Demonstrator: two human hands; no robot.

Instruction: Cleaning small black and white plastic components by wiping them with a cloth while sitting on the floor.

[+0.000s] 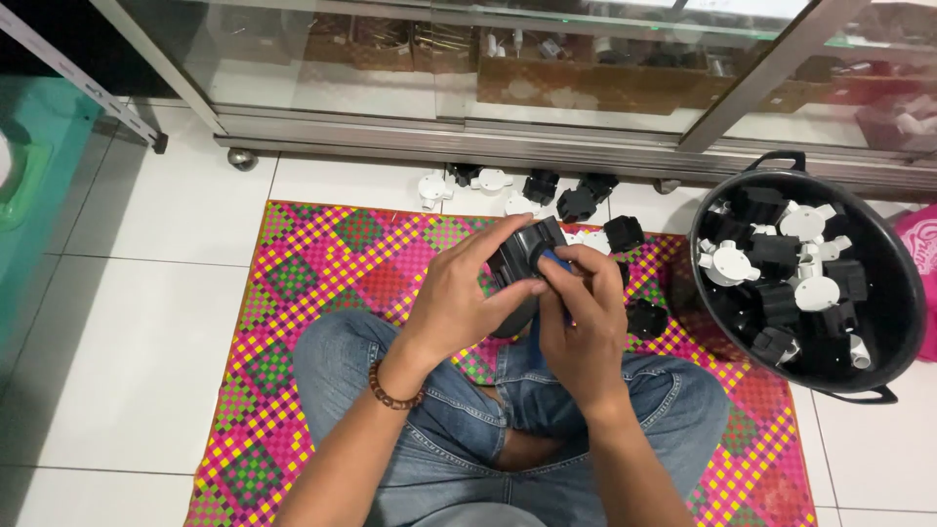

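Both hands, left hand (459,303) and right hand (584,312), gripped a black fitting (522,252) up close for steadiness; black tub (883,244) sat just right, within reach.

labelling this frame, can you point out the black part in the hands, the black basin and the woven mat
black part (522,252): head view, on its dark top face between the fingers.
black basin (903,268): head view, on its right rim.
woven mat (312,263): head view, on a bare stretch left of the hands.
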